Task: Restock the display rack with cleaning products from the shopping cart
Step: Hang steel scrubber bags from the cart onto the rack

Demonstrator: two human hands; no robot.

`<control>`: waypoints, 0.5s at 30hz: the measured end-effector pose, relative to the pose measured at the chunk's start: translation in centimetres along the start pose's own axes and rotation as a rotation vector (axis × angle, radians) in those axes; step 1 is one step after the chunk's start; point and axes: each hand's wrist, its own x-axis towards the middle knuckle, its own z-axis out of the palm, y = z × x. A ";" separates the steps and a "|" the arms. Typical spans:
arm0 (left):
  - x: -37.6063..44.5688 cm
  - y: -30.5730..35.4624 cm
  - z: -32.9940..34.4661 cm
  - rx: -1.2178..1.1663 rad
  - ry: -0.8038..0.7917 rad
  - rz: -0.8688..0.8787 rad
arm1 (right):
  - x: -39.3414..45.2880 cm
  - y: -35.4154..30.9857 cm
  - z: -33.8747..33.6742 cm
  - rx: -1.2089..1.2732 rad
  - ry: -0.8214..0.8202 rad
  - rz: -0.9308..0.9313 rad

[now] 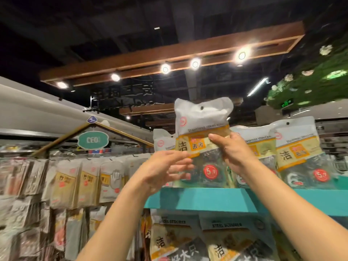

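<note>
On the teal shelf (pixel 207 199), at its top edge, a scourer pack (pixel 202 140) stands upright, held up in front of the row of like packs behind it. The right hand (pixel 232 151) grips the pack at its right side, thumb across the yellow label and fingers curled round behind. The left hand (pixel 165 166) is blurred; its fingers lie straight and spread, reaching toward the lower left edge of the pack, and whether they touch it I cannot tell. The pack's white top shows a hang hole, and a red round price sticker sits on its clear lower half. To the right, another pack (pixel 299 149) of the same kind stands on the shelf, with more between and to the left. Below the shelf hang packs marked steel scourer (pixel 231 240). To the left, a rack of gloves (pixel 111 178) hangs under a green sign (pixel 93 140). Spotlights (pixel 195 64) shine overhead.
</note>
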 end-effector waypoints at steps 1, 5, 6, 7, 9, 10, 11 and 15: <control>0.3 -0.3 -0.9 0.133 0.140 0.067 | 0.3 0.6 0.4 -0.018 -0.020 0.033; 2.2 -2.2 -4.4 0.330 0.404 0.043 | 0.7 2.3 1.8 -0.024 -0.053 0.149; 2.6 -2.6 -5.0 0.382 0.365 0.012 | 0.8 2.4 2.1 -0.022 -0.063 0.164; 3.0 -2.9 -5.4 0.416 0.310 -0.007 | 0.9 2.6 2.4 -0.024 -0.080 0.173; 3.8 -2.9 -5.9 0.451 0.200 -0.001 | 1.2 2.7 2.9 -0.038 -0.115 0.195; 4.2 -2.6 -6.0 0.479 0.150 0.008 | 1.3 2.8 3.2 -0.044 -0.128 0.213; 4.4 -2.3 -6.1 0.507 0.108 0.016 | 1.5 2.9 3.4 -0.044 -0.141 0.229; 5.5 -1.7 -6.7 0.575 0.067 0.009 | 2.3 3.2 3.1 -0.338 -0.171 0.227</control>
